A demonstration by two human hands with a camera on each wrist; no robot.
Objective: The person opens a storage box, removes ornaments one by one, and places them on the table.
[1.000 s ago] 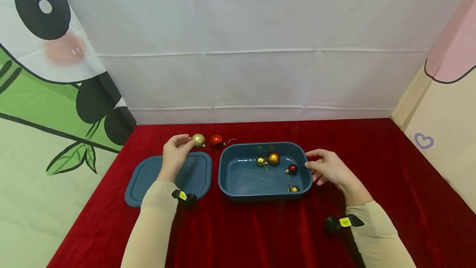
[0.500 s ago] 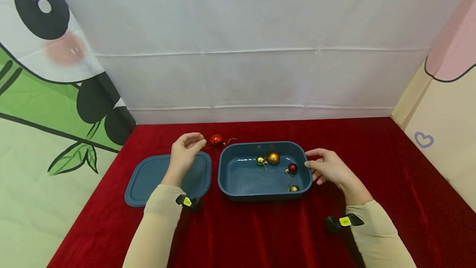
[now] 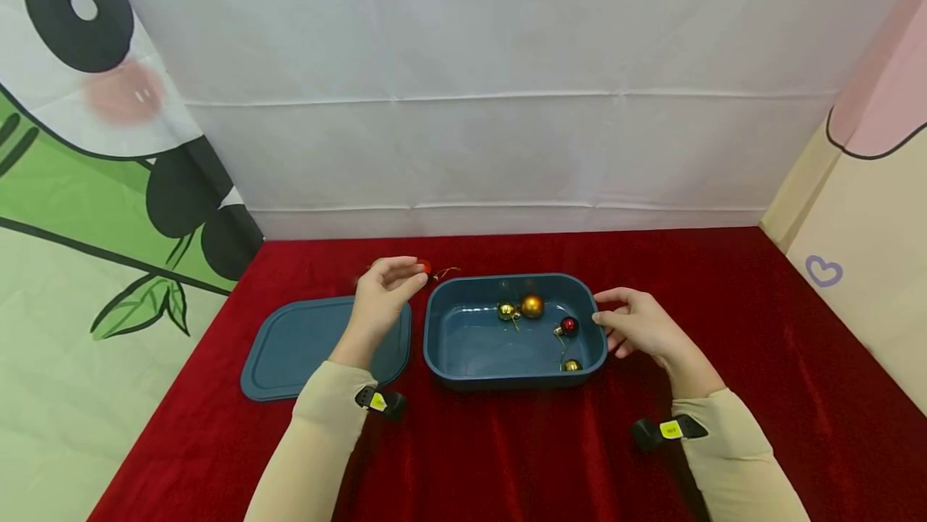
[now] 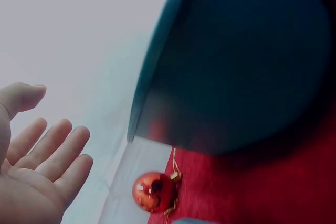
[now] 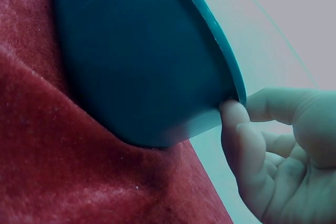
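Thumb and fingers of your right hand [image 3: 630, 325] pinch the blue box [image 3: 492, 383] at its three o'clock rim, while your left hand [image 3: 384, 301], fingers spread and thumb apart, shows nothing held in its wrist view. Four baubles [image 3: 532, 306] lie inside the box, between twelve and four o'clock; a red bauble [image 4: 155, 191] lies on the cloth outside, at ten. The lid [image 3: 286, 353] lies flat at nine. You appear to be reaching for that red bauble; the next move probably calls for closing your left fingers on it.
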